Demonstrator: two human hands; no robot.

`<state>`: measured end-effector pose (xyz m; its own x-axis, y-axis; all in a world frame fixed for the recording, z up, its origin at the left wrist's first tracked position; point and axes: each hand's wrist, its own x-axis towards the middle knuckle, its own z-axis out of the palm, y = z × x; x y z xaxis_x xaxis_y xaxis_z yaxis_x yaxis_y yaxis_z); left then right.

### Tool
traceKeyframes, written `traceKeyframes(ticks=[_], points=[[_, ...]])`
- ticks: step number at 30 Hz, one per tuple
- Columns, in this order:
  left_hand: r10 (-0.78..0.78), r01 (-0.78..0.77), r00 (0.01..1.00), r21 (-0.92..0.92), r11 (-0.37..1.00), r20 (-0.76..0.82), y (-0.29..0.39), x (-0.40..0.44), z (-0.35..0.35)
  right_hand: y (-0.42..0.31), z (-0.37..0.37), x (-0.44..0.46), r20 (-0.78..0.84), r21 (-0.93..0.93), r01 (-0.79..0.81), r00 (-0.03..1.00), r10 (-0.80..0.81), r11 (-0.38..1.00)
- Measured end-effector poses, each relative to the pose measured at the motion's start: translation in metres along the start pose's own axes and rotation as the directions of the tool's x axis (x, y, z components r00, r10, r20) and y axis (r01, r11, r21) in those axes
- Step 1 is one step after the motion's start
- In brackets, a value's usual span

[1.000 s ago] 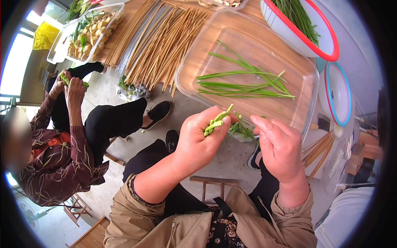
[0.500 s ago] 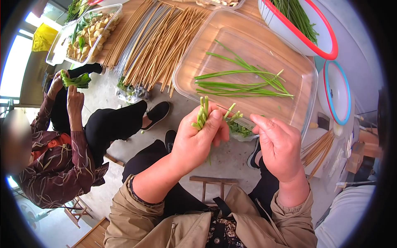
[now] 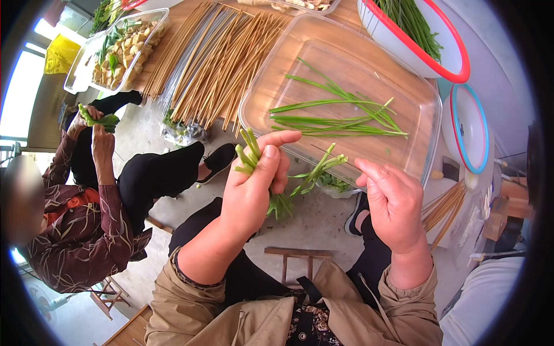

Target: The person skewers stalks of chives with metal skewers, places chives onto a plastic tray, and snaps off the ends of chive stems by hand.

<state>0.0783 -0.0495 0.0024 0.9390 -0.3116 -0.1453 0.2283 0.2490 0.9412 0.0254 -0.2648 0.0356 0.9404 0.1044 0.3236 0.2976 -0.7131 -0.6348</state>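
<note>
My left hand (image 3: 254, 173) is closed around a bunch of leafy green stems (image 3: 248, 151), cut ends up and leaves hanging below; its index finger points out to the right. A smaller cluster of green stems (image 3: 316, 173) hangs between my hands, apart from the left-hand bunch. My right hand (image 3: 392, 199) is pinched beside this cluster, on what appears to be a thin skewer, mostly hidden by the fingers. Just beyond both hands lies a clear plastic tray (image 3: 430, 124) with several long green chive-like stalks (image 3: 340, 124) in it.
Many bamboo skewers (image 3: 225, 63) lie on the table left of the tray. A clear box (image 3: 130, 55) holds tan cubes. Right are a red-rimmed basin (image 3: 398, 43) of greens, a blue-rimmed basin (image 3: 473, 132) and a knife (image 3: 450, 167). A seated co-worker (image 3: 86, 230) handles leaves at left.
My left hand has moved left with its bunch, away from the small stem cluster, which stays beside my right hand. The co-worker's hands shifted slightly with the leaves.
</note>
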Motion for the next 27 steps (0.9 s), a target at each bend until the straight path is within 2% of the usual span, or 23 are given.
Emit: traceKeyframes(ticks=[5,9,12,15,27], points=[[-0.026,0.049,0.992,-0.184,0.982,0.126,-0.001,0.000,-0.003,0.000,0.000,0.000,-0.001,-0.007,-0.005,1.000,0.005,1.000],[-0.024,0.050,0.992,-0.216,0.975,0.123,-0.001,0.000,-0.001,0.001,0.002,-0.001,0.011,-0.012,0.022,1.000,-0.021,1.000],[-0.038,0.072,0.993,-0.312,0.947,0.114,-0.001,0.001,0.000,0.001,0.004,-0.001,0.035,0.004,0.038,0.999,-0.038,0.999],[0.014,0.042,0.992,-0.436,0.899,0.123,-0.005,0.003,-0.002,0.000,0.005,0.000,0.054,-0.008,0.055,0.997,-0.055,0.998],[0.027,0.032,0.990,-0.401,0.916,0.141,-0.011,0.003,-0.003,-0.001,0.008,0.000,0.059,-0.064,0.066,0.996,-0.062,0.996]])
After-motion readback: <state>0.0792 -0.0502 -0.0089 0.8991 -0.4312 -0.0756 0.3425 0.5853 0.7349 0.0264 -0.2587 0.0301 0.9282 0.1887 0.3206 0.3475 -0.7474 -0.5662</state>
